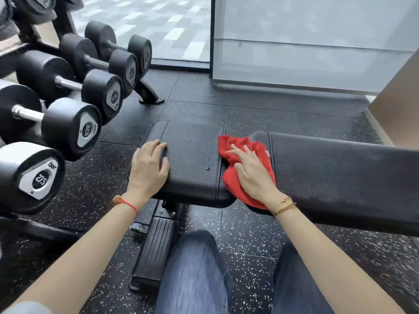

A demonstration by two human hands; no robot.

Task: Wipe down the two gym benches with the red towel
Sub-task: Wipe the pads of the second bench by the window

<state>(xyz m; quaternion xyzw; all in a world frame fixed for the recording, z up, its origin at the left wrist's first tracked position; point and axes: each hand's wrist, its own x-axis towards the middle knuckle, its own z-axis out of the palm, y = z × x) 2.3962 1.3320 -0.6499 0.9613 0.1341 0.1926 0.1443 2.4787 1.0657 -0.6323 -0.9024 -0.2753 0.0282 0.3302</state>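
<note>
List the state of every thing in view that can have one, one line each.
red towel: bunched, pressed over the gap between seat pad and back pad.
right hand: flat on the towel, fingers straight.
left hand: resting open on the seat pad's left edge.
seat pad: level, a few droplets on it.
back pad: level, bare.
dumbbells: racked.

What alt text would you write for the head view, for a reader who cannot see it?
A person's right hand presses a crumpled red towel onto a black padded gym bench, while the left hand rests flat on its other edge. Black dumbbells line a rack alongside.
</note>
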